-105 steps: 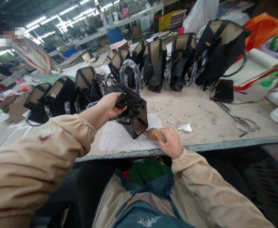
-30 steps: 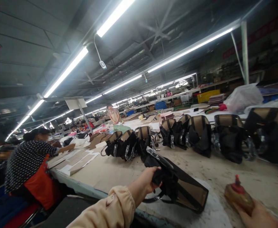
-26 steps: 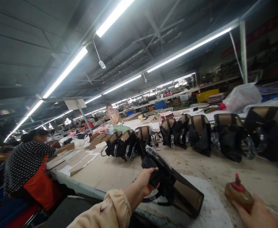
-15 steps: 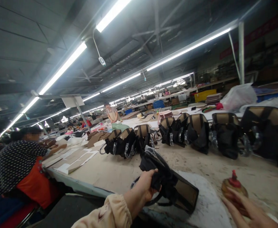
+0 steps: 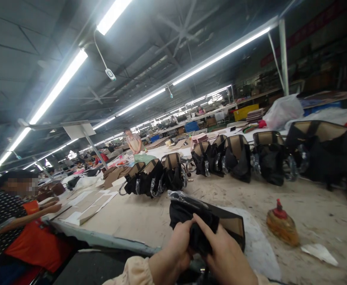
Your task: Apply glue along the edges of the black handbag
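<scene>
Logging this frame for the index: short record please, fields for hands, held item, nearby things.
left hand: grips the black bag
right hand: fingers on the same bag's fabric
bottle: upright on the table, right of the bag, untouched
paper scrap: flat beside the bottle
behind: row of bags standing
far left: co-worker at the table edge

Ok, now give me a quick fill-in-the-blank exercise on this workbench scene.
The left hand and right hand both hold a ___ bag.
The brown bottle has a ___ cap.
The bottle stands on the table, to the bag's ___.
Missing words: black; red; right.
</scene>
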Demonstrator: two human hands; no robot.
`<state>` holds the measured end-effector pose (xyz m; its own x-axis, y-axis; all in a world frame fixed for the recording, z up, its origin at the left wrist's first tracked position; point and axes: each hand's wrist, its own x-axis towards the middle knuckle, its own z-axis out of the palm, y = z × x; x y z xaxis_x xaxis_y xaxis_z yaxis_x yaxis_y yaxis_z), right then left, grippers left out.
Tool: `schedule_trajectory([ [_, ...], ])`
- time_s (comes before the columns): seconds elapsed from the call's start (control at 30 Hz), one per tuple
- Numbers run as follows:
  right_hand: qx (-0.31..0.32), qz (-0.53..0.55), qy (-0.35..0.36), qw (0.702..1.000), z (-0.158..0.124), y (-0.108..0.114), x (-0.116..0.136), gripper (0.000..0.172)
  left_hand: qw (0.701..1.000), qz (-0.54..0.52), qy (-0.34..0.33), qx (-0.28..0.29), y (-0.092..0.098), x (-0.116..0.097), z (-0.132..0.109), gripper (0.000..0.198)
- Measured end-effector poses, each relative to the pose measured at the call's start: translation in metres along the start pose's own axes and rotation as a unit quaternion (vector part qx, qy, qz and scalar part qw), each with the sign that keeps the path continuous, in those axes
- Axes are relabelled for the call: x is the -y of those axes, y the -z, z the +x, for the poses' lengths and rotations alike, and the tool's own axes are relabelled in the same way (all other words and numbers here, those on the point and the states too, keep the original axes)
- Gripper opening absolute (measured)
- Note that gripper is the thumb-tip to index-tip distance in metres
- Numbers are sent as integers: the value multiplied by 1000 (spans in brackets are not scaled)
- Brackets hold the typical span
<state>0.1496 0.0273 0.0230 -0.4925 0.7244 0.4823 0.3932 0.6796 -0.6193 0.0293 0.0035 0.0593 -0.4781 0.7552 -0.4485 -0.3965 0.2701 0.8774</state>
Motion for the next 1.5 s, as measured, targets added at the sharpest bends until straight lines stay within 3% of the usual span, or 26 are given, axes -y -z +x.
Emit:
schedule_trajectory([
  [0.1,7,68,-14,998,6,4,4,66,1000,21,-14,-15,-2,-4,-4,11],
  [0.17,12,123,-22,992,11,6,3,57,997,72,-12,10,-2,-10,-6,13],
  [0.23,15,177,-19,984,15,8,-2,49,989,138,2,61,0,-20,-9,15],
  [0.37,-27,237,-31,971,24,17,-17,34,944,234,32,230,13,-49,-22,39],
  [0.43,-60,257,-50,963,28,23,-24,30,910,337,-59,234,21,-61,-31,45],
  [0.5,-69,285,-61,954,31,30,-29,24,835,457,-269,147,27,-67,-38,40],
  [0.57,-53,319,-65,944,32,35,-31,19,715,528,-451,81,32,-65,-40,44],
  [0.6,-43,339,-70,937,32,38,-30,18,665,549,-500,75,33,-61,-38,53],
  [0.67,-24,379,-89,921,31,40,-28,19,606,592,-522,102,32,-51,-29,75],
  [0.73,-5,422,-111,900,29,41,-25,24,572,622,-522,118,29,-43,-19,95],
  [0.87,31,511,-152,845,25,40,-23,28,510,643,-560,113,17,-38,-8,102],
  [0.93,41,551,-171,816,23,39,-25,31,494,647,-568,120,13,-39,-10,92],
  [1.03,53,580,-180,793,22,37,-26,31,502,651,-556,122,8,-37,-14,78],
  [1.17,45,542,-173,821,20,35,-27,30,521,657,-531,121,4,-30,-13,63],
  [1.37,44,502,-160,849,19,39,-25,35,485,713,-493,114,-2,-29,-2,33],
  [1.5,53,458,-128,878,21,43,-26,37,479,720,-485,131,-1,-32,3,34],
])
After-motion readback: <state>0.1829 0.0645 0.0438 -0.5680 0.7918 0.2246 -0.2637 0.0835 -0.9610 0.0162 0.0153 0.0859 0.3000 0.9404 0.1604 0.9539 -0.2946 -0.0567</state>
